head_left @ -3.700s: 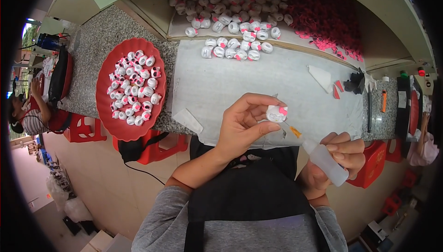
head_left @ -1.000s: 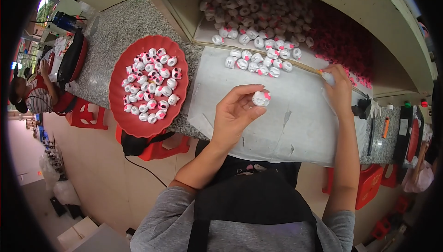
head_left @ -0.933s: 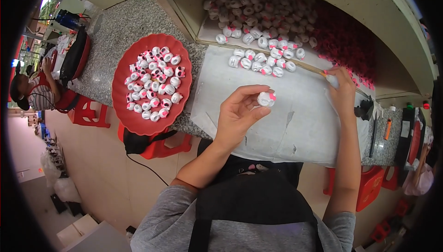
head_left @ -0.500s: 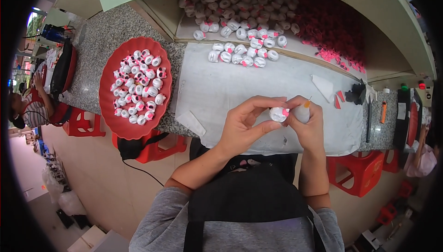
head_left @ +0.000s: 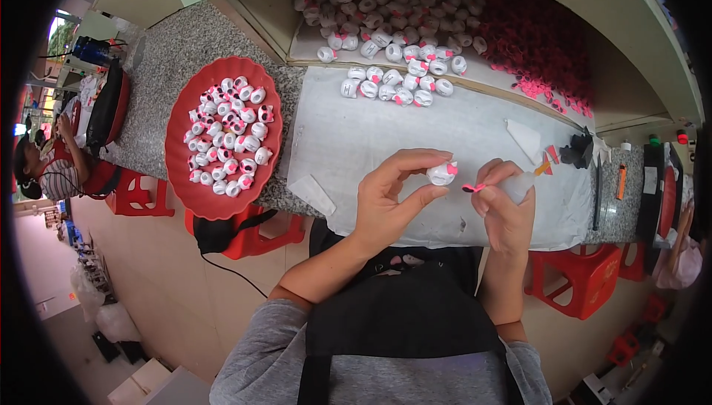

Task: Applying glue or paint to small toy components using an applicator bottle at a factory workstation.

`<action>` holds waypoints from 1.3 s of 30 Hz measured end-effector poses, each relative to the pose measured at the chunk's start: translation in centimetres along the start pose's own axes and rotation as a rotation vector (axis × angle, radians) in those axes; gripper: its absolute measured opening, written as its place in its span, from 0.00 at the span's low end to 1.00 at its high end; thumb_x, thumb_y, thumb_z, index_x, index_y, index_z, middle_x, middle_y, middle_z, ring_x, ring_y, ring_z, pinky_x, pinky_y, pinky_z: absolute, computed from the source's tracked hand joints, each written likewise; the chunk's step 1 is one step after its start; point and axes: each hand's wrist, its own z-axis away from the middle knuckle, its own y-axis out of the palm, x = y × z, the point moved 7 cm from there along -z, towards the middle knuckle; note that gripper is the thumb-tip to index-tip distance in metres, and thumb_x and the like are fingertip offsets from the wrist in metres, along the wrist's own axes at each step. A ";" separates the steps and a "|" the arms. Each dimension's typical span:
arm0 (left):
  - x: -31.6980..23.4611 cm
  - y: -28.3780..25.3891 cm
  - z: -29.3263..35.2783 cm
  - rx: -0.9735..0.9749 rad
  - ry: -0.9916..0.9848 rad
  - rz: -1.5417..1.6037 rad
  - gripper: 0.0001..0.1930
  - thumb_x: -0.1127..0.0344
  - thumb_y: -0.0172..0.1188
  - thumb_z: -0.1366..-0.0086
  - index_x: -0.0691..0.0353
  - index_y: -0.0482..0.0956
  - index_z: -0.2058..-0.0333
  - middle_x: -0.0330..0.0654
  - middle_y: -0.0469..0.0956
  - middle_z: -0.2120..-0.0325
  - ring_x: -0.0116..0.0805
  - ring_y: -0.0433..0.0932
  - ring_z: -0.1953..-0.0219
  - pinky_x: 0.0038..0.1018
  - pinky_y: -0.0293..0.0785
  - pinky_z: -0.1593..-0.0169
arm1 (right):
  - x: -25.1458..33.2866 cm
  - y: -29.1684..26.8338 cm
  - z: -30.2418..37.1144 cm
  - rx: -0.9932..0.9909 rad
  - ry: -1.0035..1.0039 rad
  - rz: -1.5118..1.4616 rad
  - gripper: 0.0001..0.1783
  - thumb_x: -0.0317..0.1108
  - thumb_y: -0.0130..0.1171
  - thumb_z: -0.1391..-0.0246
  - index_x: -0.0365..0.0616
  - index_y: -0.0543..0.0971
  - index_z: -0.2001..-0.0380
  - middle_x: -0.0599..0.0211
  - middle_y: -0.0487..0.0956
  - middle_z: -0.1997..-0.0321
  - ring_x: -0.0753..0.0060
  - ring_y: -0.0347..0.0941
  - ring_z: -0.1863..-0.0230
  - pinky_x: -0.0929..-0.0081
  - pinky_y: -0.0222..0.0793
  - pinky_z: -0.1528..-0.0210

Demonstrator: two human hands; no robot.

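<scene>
Right at the bench's (head_left: 415, 130) near edge, the left hand (head_left: 389, 201) pinches one small, rounded white figure (head_left: 442, 173) with a pink spot between thumb and fingertips. Just beside it, the right hand (head_left: 504, 208) grips a tiny flat pink piece (head_left: 472, 188), lying roughly left-right toward the figure. One glossy red round tray (head_left: 184, 116) at the left edge holds many similar figures.

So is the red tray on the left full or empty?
Nearly full. The red tray on the grey counter holds many small white figures with pink parts, which cover most of its inside; only its rim is bare.
</scene>
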 end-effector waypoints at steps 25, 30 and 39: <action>-0.5 0.5 0.4 0.111 -0.121 0.192 0.13 0.81 0.52 0.54 0.68 0.69 0.65 0.47 0.68 0.63 0.36 0.66 0.58 0.26 0.63 0.56 | 0.4 3.1 0.9 0.101 -0.081 0.115 0.17 0.19 0.59 0.70 0.38 0.69 0.71 0.68 0.70 0.74 0.84 0.63 0.77 0.88 0.58 0.75; -0.8 0.7 0.4 0.180 -0.035 0.079 0.11 0.77 0.53 0.53 0.68 0.69 0.67 0.51 0.69 0.65 0.41 0.64 0.56 0.35 0.57 0.52 | -0.6 2.5 1.0 0.129 -0.053 0.134 0.18 0.20 0.60 0.72 0.37 0.69 0.70 0.66 0.71 0.72 0.82 0.65 0.77 0.88 0.58 0.78; -0.6 0.5 0.2 0.194 -0.041 0.087 0.08 0.76 0.56 0.55 0.66 0.72 0.72 0.48 0.72 0.69 0.39 0.69 0.61 0.39 0.53 0.49 | -0.6 2.5 1.0 0.152 -0.034 0.102 0.15 0.23 0.62 0.71 0.37 0.72 0.73 0.69 0.72 0.75 0.82 0.66 0.74 0.86 0.60 0.72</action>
